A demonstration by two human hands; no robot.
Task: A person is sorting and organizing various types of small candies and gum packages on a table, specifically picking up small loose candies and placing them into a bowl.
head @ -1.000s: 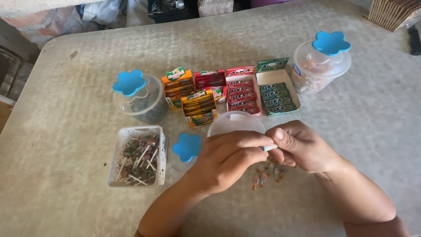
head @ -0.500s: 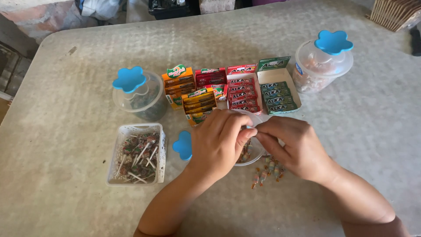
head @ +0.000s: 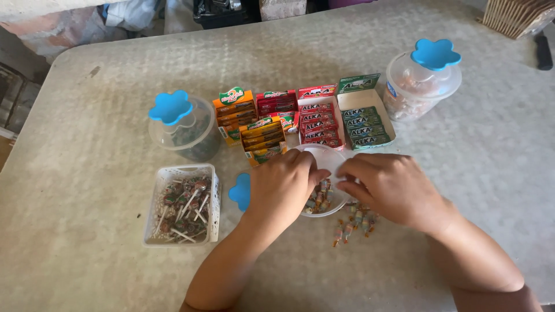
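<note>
both my hands have dropped lower over the clear round tub (head: 328,163) than a second ago, when they were bunched together above it, so the small wrapped sweets (head: 319,197) inside now show between them. my left hand (head: 283,188) curls over the tub's near rim, fingers together and bent, touching it, while my right hand (head: 388,188) rests at its right edge, fingertips pinched close, though i cannot tell on what. loose sweets (head: 354,222) lie just beside the tub on the table (head: 92,271).
</note>
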